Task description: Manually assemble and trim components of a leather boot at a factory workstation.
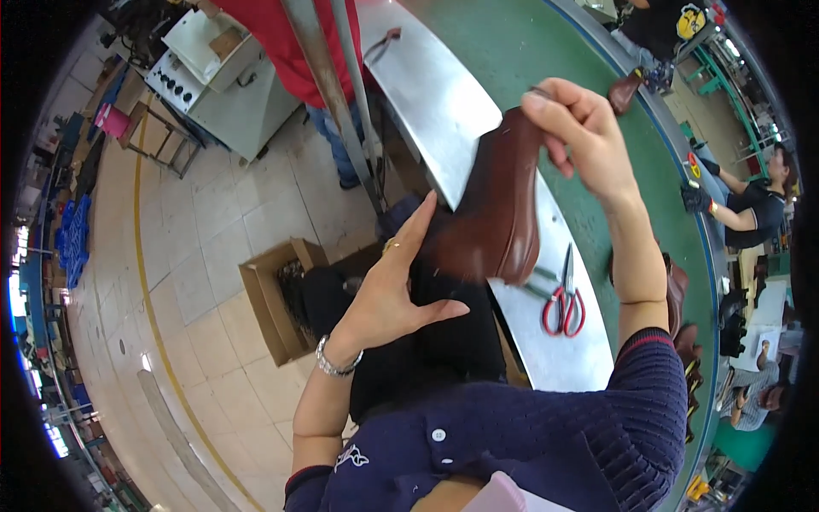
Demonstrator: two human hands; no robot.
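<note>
A brown leather boot upper (505, 196) hangs above the shiny metal strip of the bench, its toe end slightly blurred. Pinched at its top edge by the thumb and fingers, it is held up by my right hand (587, 135). My left hand (394, 292) is open beside the lower end of the boot upper, thumb and fingers spread wide, apparently apart from it. On the metal strip (444, 94) below lie scissors with red handles (564, 309). A thin greenish tool (539, 280) is next to them, partly covered by the boot upper.
A green bench top (478, 34) runs along the right, with more brown boots (674, 294) at its edge. An open cardboard box (275, 320) stands on the tiled floor at left. A metal post (328, 85) and a person in red (264, 43) are ahead; coworkers sit at right.
</note>
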